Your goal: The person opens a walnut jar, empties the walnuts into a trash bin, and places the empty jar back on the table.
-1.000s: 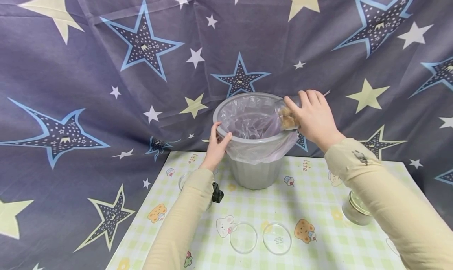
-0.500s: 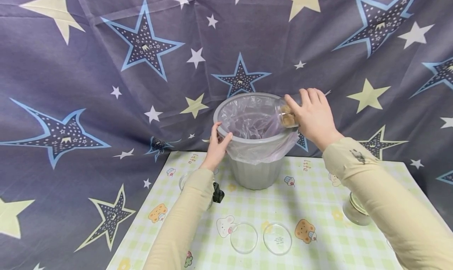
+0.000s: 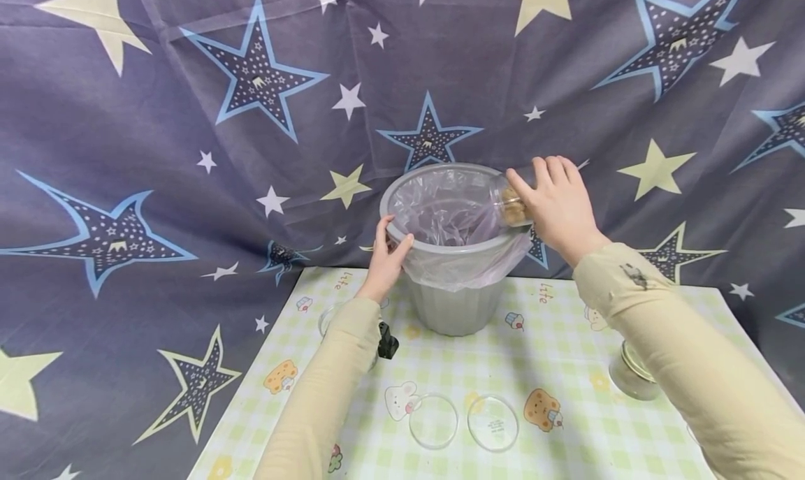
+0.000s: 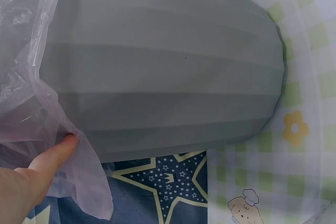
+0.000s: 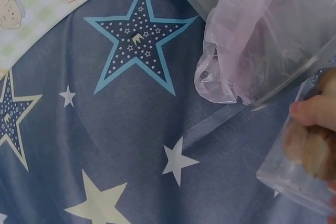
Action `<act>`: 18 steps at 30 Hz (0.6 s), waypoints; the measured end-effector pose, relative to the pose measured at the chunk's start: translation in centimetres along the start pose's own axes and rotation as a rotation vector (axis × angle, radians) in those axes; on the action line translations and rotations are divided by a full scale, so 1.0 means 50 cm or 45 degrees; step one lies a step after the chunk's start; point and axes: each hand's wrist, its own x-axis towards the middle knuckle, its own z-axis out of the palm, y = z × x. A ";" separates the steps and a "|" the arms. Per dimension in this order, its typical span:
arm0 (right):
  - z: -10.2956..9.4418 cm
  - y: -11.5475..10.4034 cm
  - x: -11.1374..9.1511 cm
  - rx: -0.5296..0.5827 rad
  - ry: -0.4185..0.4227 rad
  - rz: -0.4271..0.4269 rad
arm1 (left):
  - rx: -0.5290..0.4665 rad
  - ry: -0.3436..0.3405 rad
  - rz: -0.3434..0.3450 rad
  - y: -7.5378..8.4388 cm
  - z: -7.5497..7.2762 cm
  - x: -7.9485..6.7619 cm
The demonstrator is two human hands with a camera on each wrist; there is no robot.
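A grey bin (image 3: 455, 312) stands on the table, lined with a translucent pinkish bag (image 3: 468, 274) folded over its rim. My left hand (image 3: 385, 263) grips the bin's near-left rim; in the left wrist view its thumb (image 4: 55, 158) presses the bag against the outside. On the far-right side, my right hand (image 3: 561, 211) holds a clear jar (image 5: 278, 171) tipped on its side, its mouth over the rim towards the bag. Brown lumps (image 3: 514, 207) lie inside the jar, partly covered by my fingers in the right wrist view.
Two clear round lids (image 3: 434, 421) lie side by side at the front of the table. To the right, a jar with a gold-edged lid (image 3: 632, 376) is partly behind my right sleeve. Another clear container (image 3: 325, 319) is mostly hidden by my left forearm. A starry curtain (image 3: 251, 207) hangs behind.
The brown lumps have shifted a little inside the tipped jar. My right hand and forearm have moved very slightly left; the left hand keeps its place on the rim.
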 end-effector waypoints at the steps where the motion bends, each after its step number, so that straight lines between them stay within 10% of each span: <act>1: 0.001 0.000 0.001 -0.002 0.012 -0.011 | 0.003 0.004 0.018 0.000 0.000 -0.001; 18: 0.017 -0.013 0.016 -0.121 -0.003 -0.132 | -0.027 -0.040 -0.058 0.051 -0.001 -0.022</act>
